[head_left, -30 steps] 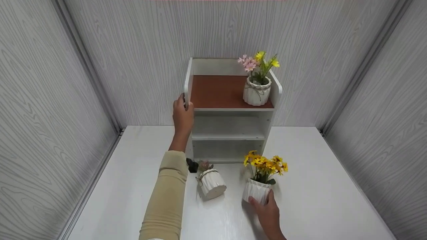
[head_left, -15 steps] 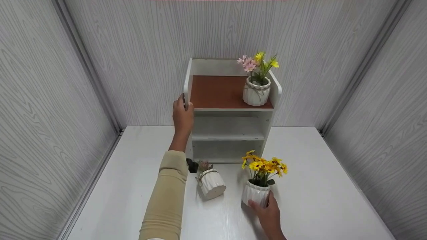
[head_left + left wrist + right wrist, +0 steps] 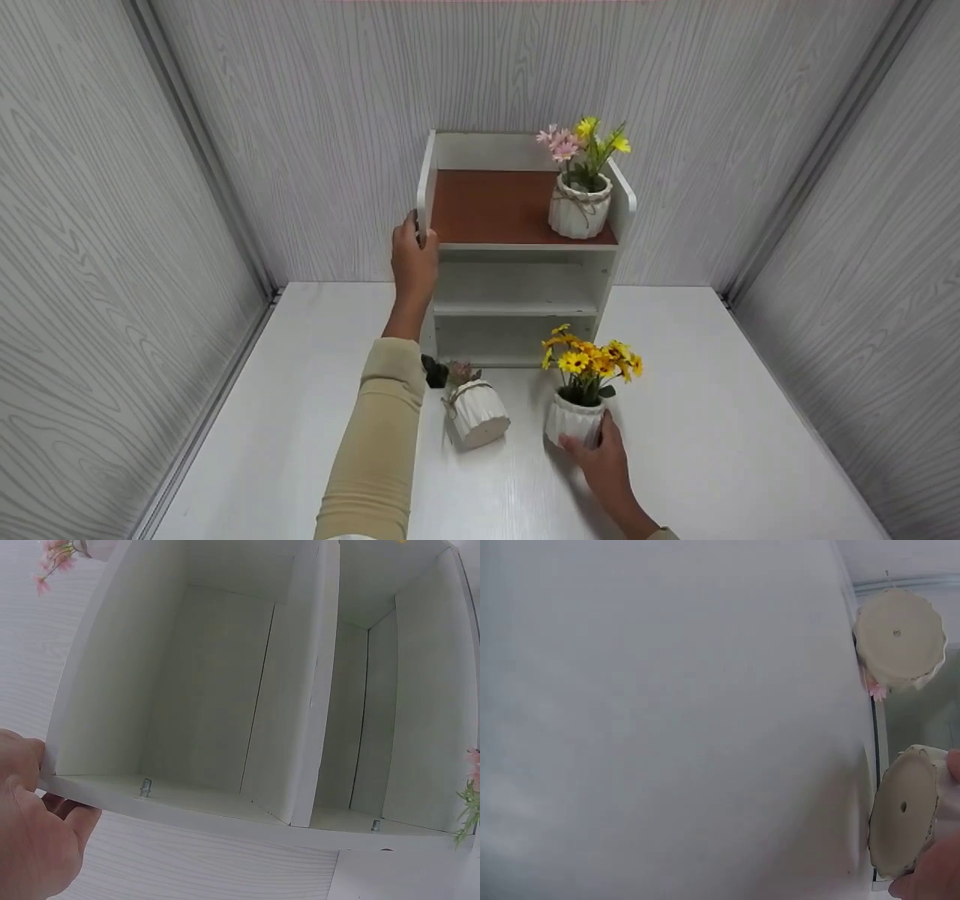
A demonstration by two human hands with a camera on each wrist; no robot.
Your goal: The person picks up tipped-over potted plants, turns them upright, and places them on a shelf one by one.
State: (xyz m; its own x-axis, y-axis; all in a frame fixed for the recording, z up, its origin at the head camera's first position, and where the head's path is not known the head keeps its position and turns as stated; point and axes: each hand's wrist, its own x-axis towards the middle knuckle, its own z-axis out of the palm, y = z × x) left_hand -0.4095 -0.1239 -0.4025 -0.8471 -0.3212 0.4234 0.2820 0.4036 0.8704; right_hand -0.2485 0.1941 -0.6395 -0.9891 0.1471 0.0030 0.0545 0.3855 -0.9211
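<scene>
My left hand (image 3: 415, 262) grips the front edge of the left side panel of a small white shelf unit (image 3: 517, 309) with a brown top board. In the left wrist view, its fingers (image 3: 81, 823) curl around that panel. My right hand (image 3: 609, 466) holds a white ribbed flowerpot (image 3: 574, 420) of yellow artificial flowers (image 3: 589, 361) by its right side, thumb in front. The right wrist view shows the tilted base (image 3: 904, 814) of this pot, with a small hole. To its left, a second white pot (image 3: 480, 416) with twine and a dusky pink flower lies on its side.
A third white pot (image 3: 579, 210) with pink and yellow flowers stands at the right end of the brown top board (image 3: 487, 202). Two lower compartments face me. Grey wood-grain walls (image 3: 847, 247) enclose the white table (image 3: 720, 420) at the back and sides.
My right hand has moved the pot of yellow flowers slightly forward, towards the shelf unit, and its opening has come more into view. My left hand keeps its grip on the side panel.
</scene>
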